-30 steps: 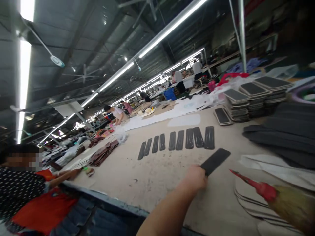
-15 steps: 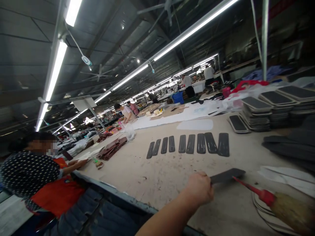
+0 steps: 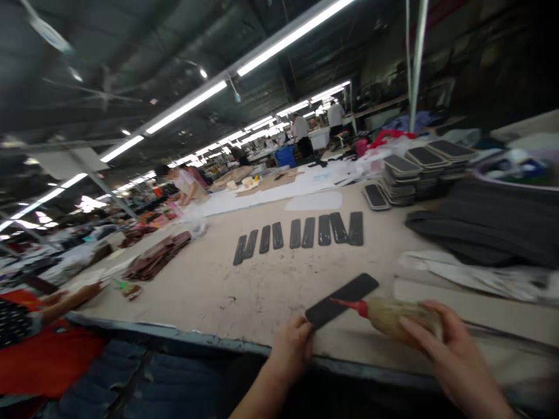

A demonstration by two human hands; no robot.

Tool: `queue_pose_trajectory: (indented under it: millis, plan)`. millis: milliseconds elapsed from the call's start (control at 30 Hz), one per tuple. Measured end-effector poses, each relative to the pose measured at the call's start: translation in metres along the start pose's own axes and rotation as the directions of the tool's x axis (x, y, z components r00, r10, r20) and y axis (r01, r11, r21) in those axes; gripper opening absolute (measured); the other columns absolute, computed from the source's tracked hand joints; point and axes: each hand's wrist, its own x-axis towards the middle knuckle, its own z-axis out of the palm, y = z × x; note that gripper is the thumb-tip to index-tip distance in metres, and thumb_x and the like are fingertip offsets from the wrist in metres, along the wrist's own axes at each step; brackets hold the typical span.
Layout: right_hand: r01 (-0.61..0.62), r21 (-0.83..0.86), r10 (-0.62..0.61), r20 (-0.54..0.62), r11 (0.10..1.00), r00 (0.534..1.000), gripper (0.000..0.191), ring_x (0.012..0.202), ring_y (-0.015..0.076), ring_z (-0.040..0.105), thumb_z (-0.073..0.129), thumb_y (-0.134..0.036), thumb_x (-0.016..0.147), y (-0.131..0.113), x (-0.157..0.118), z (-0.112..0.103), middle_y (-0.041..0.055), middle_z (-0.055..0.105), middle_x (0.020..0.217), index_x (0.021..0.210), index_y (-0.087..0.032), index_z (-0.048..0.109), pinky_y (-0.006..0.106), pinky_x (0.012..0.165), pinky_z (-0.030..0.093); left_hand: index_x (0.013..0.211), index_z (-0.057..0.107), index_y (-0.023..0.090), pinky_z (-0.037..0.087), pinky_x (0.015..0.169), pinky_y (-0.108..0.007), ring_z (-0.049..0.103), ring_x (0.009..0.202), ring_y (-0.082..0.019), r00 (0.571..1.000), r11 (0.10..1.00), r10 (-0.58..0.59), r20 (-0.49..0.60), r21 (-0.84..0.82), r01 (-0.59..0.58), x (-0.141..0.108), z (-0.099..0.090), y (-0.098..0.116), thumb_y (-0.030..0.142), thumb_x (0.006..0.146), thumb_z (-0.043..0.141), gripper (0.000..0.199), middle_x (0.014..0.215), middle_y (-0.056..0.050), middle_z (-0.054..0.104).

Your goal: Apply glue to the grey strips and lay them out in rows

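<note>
Near the table's front edge, my left hand pinches the lower left end of a dark rounded rectangular piece. My right hand is wrapped round a yellowish squeeze bottle with a red nozzle. The bottle lies tilted, its thin tip over the dark piece; whether they touch I cannot tell. Beyond my hands, several dark strips with shiny patches lie in a row on the beige tabletop.
Stacks of dark-topped pads and dark cloth are at the right, with white material nearer. Brown folded pieces lie left, near another person's arm. People stand farther back.
The view has turned rightward and down. My right hand has come into sight with the bottle. The held piece now shows its broad face, with the nozzle over it.
</note>
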Motion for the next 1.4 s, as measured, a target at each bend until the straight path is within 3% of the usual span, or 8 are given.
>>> queue_pose_trajectory:
  millis: [133,300,600,933,1133,1400]
  plan:
    - [0.226,-0.244,-0.201,0.126,0.943,0.972,0.04,0.085,0.0219,0.056,0.066,-0.039,0.072,-0.001,-0.008,0.01,0.0044,0.055,0.096,0.104,-0.022,0.048,0.037,0.076,0.048,0.097,0.065,0.021,0.051,0.079,-0.029,0.06,0.085,-0.016,0.998,0.999,0.018,-0.06,0.029,-0.016,-0.013,0.0,-0.014,0.023,0.088,0.042,0.025,0.092,-0.006,0.062]
    - [0.529,-0.326,-0.445,0.3,0.784,0.844,0.03,0.099,0.024,0.049,0.064,-0.025,0.076,-0.003,-0.014,0.026,0.007,0.049,0.103,0.1,-0.022,0.047,0.041,0.087,0.042,0.111,0.061,0.021,0.049,0.086,-0.032,0.057,0.096,-0.018,0.995,0.995,0.076,-0.062,0.064,-0.072,-0.014,0.012,-0.017,0.023,0.088,0.044,0.029,0.106,-0.007,0.061]
    - [0.636,-0.275,-0.493,0.442,0.721,0.75,0.026,0.099,0.0245,0.049,0.061,-0.017,0.078,-0.001,-0.023,0.056,0.0082,0.05,0.1,0.1,-0.022,0.047,0.042,0.085,0.046,0.104,0.064,0.019,0.049,0.087,-0.035,0.055,0.094,-0.018,0.989,0.99,0.136,-0.059,0.046,-0.133,-0.001,0.019,-0.018,0.017,0.088,0.043,0.027,0.107,-0.006,0.063]
    - [0.628,-0.245,-0.468,0.484,0.739,0.739,0.029,0.096,0.0231,0.051,0.059,-0.013,0.075,0.004,-0.023,0.062,0.009,0.049,0.102,0.101,-0.022,0.049,0.04,0.083,0.049,0.098,0.066,0.019,0.05,0.084,-0.034,0.056,0.091,-0.018,0.986,0.989,0.141,-0.091,0.064,-0.135,0.001,0.021,-0.019,0.02,0.087,0.046,0.023,0.101,-0.006,0.064]
    - [0.584,-0.372,-0.456,0.379,0.722,0.805,0.028,0.1,0.024,0.05,0.062,-0.015,0.076,0.007,-0.007,0.051,0.0087,0.049,0.103,0.101,-0.022,0.05,0.042,0.089,0.045,0.097,0.066,0.019,0.051,0.082,-0.033,0.057,0.09,-0.019,0.981,0.984,0.157,-0.111,0.104,-0.145,0.0,0.023,-0.019,0.02,0.087,0.047,0.021,0.101,-0.006,0.063]
    - [0.519,-0.532,-0.499,0.196,0.669,0.844,0.03,0.1,0.0245,0.051,0.061,-0.014,0.074,0.012,0.021,0.026,0.0085,0.049,0.101,0.101,-0.022,0.05,0.042,0.089,0.046,0.094,0.066,0.021,0.052,0.081,-0.035,0.06,0.09,-0.02,0.967,0.977,0.193,-0.165,0.121,-0.175,0.002,0.027,-0.02,0.022,0.086,0.047,0.021,0.103,-0.005,0.065]
